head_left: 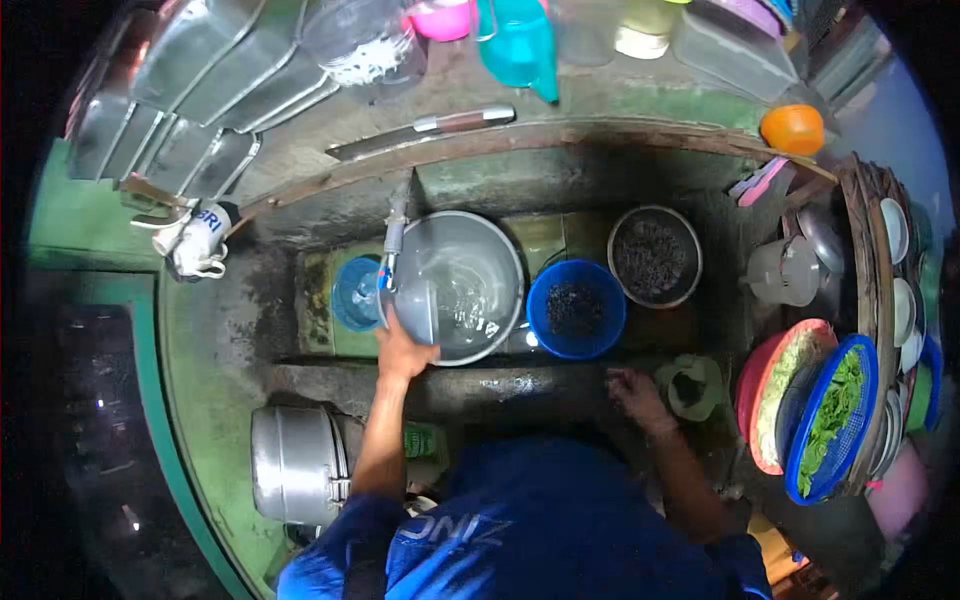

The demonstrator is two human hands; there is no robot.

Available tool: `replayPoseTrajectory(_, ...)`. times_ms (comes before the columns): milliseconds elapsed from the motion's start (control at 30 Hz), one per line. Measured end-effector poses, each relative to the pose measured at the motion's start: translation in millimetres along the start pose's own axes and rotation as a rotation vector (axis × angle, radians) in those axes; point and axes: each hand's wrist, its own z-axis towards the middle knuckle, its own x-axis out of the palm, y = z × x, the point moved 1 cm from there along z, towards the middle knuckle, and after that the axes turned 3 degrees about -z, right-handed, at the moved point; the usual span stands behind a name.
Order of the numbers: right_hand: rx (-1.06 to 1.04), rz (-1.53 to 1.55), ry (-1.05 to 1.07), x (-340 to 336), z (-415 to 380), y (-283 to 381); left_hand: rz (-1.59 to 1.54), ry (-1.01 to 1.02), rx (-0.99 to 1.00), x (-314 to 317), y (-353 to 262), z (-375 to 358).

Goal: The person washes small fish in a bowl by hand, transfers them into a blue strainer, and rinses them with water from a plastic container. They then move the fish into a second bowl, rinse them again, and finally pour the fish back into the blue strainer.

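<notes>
My left hand (402, 352) is closed on a greyish see-through plastic container (418, 308), tilted at the left side of a large grey basin (510, 265) with water in it. Just above this container, a tap (393, 240) points down. Partly behind the basin's left rim is a small blue tub (355, 292) holding water. My right hand (640, 400) hangs over the trough's front ledge, loosely curled with fingers apart and nothing in them. Close to its right stands a pale green container (690, 388) with a dark inside.
Right of the basin are a blue bowl (577, 310) and a metal-rimmed pan (655, 256), both with dark contents. A blue basket (832, 420) of green leaves leans by a red basket (785, 395). A metal pot (295, 465) stands lower left; a knife (420, 132) lies behind.
</notes>
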Motion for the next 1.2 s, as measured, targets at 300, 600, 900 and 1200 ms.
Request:
replayPoseTrajectory(300, 0.139, 0.198, -0.129, -8.0, -58.0, 9.8, -0.012, 0.183, -0.247, 190.3, 41.0, 183.1)
replayPoseTrajectory(600, 0.116, 0.500, -0.162, 5.8, -33.4, 19.2, -1.278, 0.557, -0.374, 210.5, 70.5, 150.7)
replayPoseTrajectory(900, -0.005, 0.527, -0.078, 5.4, 5.7, 38.8, -1.365, 0.604, -0.087, 113.3, 10.9, 73.0)
replayPoseTrajectory(1200, -0.021, 0.324, -0.153, 5.0, -14.4, 24.5, -1.016, 0.218, 0.380, 121.6, -72.0, 28.4)
